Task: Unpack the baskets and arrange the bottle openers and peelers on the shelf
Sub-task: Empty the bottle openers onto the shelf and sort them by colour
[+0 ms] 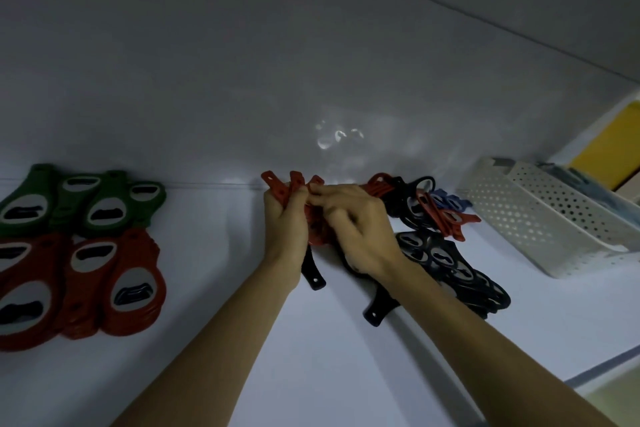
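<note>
On the white shelf [311,340] my left hand [285,222] grips a bundle of red bottle openers [292,184] with their handles sticking up toward the back wall. My right hand [356,225] pinches the same red bundle from the right. Black openers [446,263] lie fanned out under and right of my right wrist, with two black handles [313,274] poking out below my hands. A mixed heap of red, black and blue openers [426,208] lies behind them.
At the left lie rows of green openers [86,201] and larger red openers [86,288]. A white perforated basket [554,218] lies at the right against the wall, with a yellow box [606,146] beyond it. The shelf's front edge runs at lower right.
</note>
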`<state>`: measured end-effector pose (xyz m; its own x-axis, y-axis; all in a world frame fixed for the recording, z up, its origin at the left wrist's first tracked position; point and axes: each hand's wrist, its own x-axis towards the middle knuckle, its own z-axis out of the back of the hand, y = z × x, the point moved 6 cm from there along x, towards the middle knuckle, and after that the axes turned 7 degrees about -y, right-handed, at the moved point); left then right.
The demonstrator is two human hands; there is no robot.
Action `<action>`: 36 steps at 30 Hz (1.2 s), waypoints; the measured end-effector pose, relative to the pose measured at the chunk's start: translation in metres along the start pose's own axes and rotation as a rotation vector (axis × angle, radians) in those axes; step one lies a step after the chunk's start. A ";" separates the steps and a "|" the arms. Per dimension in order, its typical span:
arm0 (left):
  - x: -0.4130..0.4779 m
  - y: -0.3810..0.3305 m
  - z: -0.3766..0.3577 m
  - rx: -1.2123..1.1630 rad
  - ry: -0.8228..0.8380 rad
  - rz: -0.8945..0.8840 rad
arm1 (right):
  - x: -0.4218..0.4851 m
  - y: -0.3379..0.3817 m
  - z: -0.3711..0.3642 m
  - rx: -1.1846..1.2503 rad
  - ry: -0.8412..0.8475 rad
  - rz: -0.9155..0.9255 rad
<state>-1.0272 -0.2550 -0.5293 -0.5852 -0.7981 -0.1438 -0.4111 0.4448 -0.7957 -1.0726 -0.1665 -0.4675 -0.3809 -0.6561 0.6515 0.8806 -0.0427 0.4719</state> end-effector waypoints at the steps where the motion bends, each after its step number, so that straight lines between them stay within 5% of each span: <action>1: 0.000 0.001 0.001 0.056 -0.016 -0.025 | 0.005 -0.009 0.001 0.055 -0.052 -0.111; 3: -0.001 0.003 0.001 0.121 -0.018 -0.068 | 0.014 -0.034 0.007 -0.117 -0.125 -0.223; 6: -0.003 0.002 0.002 0.124 -0.006 -0.081 | 0.022 -0.077 -0.002 -0.741 0.305 -0.210; 8: -0.004 0.002 0.002 0.108 0.017 -0.069 | 0.022 -0.096 -0.005 -0.790 0.497 -0.292; 14: -0.004 0.001 0.003 0.040 0.042 -0.045 | 0.031 -0.092 -0.004 -0.952 0.499 -0.082; 20: -0.002 0.001 0.003 0.048 0.019 -0.046 | 0.020 -0.075 0.015 -0.682 0.083 -0.163; 25: 0.001 0.004 0.003 0.082 0.022 -0.062 | 0.003 -0.030 0.034 -0.093 -0.364 -0.269; 31: 0.001 0.000 0.002 0.169 -0.007 -0.157 | -0.025 0.016 -0.011 -0.037 -0.013 -0.108; 34: 0.000 0.001 0.006 0.171 -0.014 -0.182 | -0.029 0.014 -0.009 0.193 -0.074 -0.248; 36: -0.003 0.000 0.002 0.174 0.014 -0.226 | -0.036 0.004 0.000 0.356 -0.263 -0.426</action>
<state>-1.0244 -0.2533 -0.5303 -0.5025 -0.8627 0.0560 -0.4071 0.1789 -0.8957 -1.0550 -0.1425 -0.4890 -0.7753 -0.4267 0.4656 0.5048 0.0243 0.8629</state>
